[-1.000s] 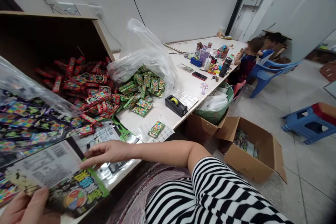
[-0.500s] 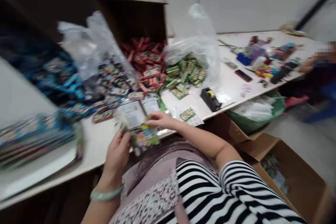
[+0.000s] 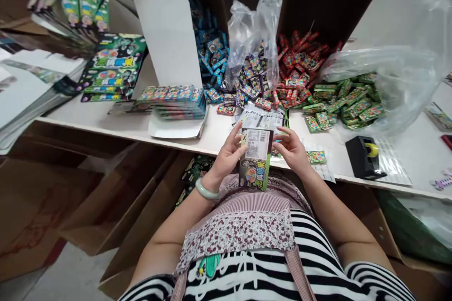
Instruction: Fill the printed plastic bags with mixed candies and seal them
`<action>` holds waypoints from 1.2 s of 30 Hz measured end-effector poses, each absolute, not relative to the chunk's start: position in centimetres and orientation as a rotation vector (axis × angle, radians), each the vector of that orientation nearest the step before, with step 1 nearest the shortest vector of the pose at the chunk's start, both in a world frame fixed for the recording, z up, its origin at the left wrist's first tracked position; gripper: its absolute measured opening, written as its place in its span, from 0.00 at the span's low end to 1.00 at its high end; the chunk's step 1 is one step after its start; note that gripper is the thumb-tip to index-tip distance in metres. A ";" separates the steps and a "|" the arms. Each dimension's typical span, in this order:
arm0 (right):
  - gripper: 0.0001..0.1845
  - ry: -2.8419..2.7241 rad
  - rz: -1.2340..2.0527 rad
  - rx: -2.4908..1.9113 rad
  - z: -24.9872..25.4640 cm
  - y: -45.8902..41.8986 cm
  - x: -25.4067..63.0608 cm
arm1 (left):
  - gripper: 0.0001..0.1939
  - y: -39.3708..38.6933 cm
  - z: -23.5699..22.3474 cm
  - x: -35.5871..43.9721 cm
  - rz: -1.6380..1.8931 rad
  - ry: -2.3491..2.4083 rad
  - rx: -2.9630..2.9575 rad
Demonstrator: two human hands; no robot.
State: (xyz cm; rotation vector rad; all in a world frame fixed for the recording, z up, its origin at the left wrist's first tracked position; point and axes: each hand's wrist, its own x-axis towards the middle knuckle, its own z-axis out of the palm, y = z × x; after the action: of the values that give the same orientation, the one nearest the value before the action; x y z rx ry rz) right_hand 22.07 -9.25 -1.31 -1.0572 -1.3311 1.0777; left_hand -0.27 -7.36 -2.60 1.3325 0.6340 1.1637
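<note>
A flat printed packet [image 3: 254,160], colourful at its lower end and with a white barcode panel at its upper end, is held upright before my apron. My left hand [image 3: 228,157] grips its left edge, thumb across the front. The curled fingers and thumb of my right hand [image 3: 292,153] are at its right edge, closed on it as far as I can see. Behind the packet, more flat packets with white panels [image 3: 259,115] lie on the table. A small green box [image 3: 317,157] rests on the table beside my right hand.
Piles of small blue boxes [image 3: 212,56], purple boxes [image 3: 252,77], red boxes [image 3: 300,63] and green boxes [image 3: 360,99] line the table's back. A tape dispenser [image 3: 363,157] stands right. Stacked printed packets [image 3: 173,99] sit left; cardboard boxes [image 3: 95,211] stand below.
The view has swung left, bringing more stacks on the left into sight. The packet is now more upright and centred between my hands; my right hand has shifted to its right edge.
</note>
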 end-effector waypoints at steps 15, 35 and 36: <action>0.11 -1.667 0.972 -1.151 1.3 -7.5 21.1 | 0.17 -7.5 -0.5 -0.7 1.246 0.967 1.385; 0.17 -1.351 1.137 -1.210 -1.3 -4.3 22.2 | 0.16 -2.9 -2.5 0.2 1.138 0.961 1.322; 0.18 -1.314 1.165 -1.202 -1.4 -4.0 22.1 | 0.15 -2.8 -2.5 0.1 1.149 0.944 1.314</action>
State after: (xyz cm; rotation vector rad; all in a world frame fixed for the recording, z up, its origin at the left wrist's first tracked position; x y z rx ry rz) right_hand 22.12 -3.97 -1.41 -1.2017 -1.3138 1.1646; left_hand 0.12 -2.75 -2.54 1.3138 0.9438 1.1490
